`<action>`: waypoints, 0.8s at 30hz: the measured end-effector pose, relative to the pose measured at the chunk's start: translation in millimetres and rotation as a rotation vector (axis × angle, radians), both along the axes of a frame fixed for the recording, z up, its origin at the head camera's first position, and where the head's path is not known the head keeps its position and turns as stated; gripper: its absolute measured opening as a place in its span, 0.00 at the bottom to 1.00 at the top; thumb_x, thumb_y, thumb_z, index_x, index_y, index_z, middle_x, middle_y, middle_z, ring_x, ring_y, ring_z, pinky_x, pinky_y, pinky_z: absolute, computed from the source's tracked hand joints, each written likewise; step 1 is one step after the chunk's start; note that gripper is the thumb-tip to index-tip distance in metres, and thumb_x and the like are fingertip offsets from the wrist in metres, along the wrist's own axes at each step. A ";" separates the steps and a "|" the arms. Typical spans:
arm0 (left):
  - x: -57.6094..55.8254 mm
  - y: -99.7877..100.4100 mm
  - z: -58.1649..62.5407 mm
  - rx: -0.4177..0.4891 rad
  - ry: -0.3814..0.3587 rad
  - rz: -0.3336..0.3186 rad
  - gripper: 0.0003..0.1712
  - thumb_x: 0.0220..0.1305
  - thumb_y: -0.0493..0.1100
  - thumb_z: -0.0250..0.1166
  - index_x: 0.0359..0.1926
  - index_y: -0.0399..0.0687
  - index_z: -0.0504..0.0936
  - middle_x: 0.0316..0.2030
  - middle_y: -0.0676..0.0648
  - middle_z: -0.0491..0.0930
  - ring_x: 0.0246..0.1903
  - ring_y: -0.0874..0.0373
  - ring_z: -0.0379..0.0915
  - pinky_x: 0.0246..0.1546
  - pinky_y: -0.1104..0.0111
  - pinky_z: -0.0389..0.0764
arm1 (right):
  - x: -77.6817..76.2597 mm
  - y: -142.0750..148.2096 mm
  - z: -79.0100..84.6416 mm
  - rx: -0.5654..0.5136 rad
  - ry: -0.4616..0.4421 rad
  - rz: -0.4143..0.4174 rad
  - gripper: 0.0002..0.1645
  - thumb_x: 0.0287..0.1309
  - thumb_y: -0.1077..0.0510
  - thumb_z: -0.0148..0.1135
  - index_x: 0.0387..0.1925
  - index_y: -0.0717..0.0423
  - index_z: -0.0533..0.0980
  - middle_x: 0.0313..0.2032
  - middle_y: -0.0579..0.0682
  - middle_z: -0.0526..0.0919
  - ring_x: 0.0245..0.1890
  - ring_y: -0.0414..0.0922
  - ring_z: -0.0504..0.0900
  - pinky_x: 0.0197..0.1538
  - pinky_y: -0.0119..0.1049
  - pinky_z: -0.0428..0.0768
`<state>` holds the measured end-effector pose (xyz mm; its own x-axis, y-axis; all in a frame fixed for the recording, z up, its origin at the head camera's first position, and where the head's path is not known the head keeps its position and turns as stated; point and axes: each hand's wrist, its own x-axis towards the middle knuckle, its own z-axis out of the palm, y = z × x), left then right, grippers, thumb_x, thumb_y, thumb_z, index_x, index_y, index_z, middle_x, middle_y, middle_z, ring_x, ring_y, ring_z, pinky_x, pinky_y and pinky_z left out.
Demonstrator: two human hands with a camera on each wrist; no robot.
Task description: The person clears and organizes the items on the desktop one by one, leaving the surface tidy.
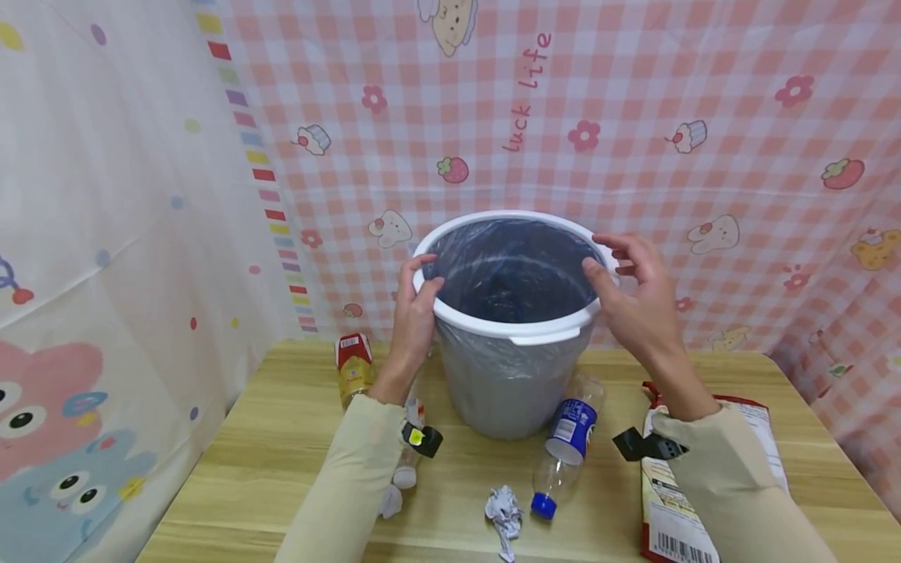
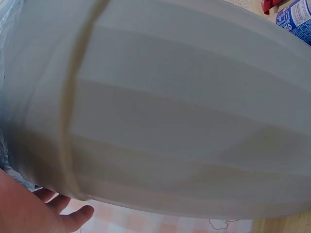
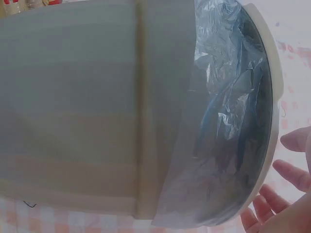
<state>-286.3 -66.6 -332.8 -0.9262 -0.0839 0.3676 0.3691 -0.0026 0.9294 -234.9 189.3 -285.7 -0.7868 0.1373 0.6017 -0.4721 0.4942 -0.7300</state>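
In the head view, a tapered grey plastic bin (image 1: 510,379) stands mid-frame, long axis roughly upright, mouth up, lined with a clear plastic bag (image 1: 517,289). The left hand (image 1: 413,320) holds the left of its white rim (image 1: 493,326), thumb and forefinger bent over it with a small gap between; how firmly, I can't tell. The right hand (image 1: 644,305) sits at the right of the rim, loosely spread, without a firm grip. A clear bottle with a blue label (image 1: 572,430) lies just beside the base, crowding the front right; a red-and-gold carton (image 1: 354,367) is near the left hand. The widest room is left of the carton, out to the edge of the wooden table (image 1: 239,438). Sleeves hide part of a red-edged packet (image 1: 669,508) and a small white-capped bottle (image 1: 406,469).

In the left wrist view, the bin runs sideways, a blurred tan band (image 2: 70,107) across it; the left thumb is out of sight.

In the right wrist view, the rim points right, the base is cut off left, and the right fingers spread beside the rim.
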 end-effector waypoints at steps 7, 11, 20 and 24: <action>0.8 0.4 0.6 -0.007 -0.014 0.005 0.23 0.69 0.43 0.51 0.63 0.49 0.68 0.72 0.48 0.58 0.71 0.53 0.55 0.71 0.57 0.58 | 8.9 7.3 -6.7 -0.023 -0.050 -0.025 0.25 0.66 0.52 0.60 0.62 0.55 0.74 0.61 0.51 0.71 0.55 0.48 0.71 0.57 0.39 0.67; 0.8 0.6 -0.1 -0.005 -0.018 0.006 0.22 0.69 0.43 0.50 0.63 0.49 0.68 0.72 0.47 0.59 0.70 0.54 0.55 0.71 0.58 0.58 | 12.4 12.7 -14.8 -0.043 -0.067 -0.034 0.26 0.67 0.52 0.59 0.64 0.55 0.72 0.60 0.52 0.71 0.54 0.45 0.69 0.55 0.34 0.68; 1.9 0.1 1.0 -0.008 -0.019 0.010 0.22 0.69 0.43 0.50 0.63 0.50 0.68 0.72 0.47 0.58 0.70 0.53 0.55 0.71 0.57 0.58 | 17.7 28.2 -40.0 -0.069 -0.126 -0.040 0.27 0.69 0.52 0.56 0.66 0.54 0.69 0.58 0.52 0.71 0.51 0.37 0.70 0.51 0.27 0.71; 1.4 -0.1 1.1 -0.012 -0.021 0.014 0.22 0.69 0.43 0.50 0.63 0.50 0.68 0.72 0.47 0.59 0.70 0.53 0.56 0.71 0.56 0.58 | 19.0 34.4 -51.7 -0.106 -0.133 -0.035 0.26 0.70 0.54 0.56 0.66 0.56 0.69 0.55 0.46 0.73 0.50 0.34 0.72 0.52 0.25 0.70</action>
<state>-284.8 -66.7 -331.7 -0.9324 -0.0924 0.3494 0.3496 0.0139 0.9368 -215.9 223.7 -337.4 -0.8522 0.2229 0.4733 -0.3518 0.4255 -0.8338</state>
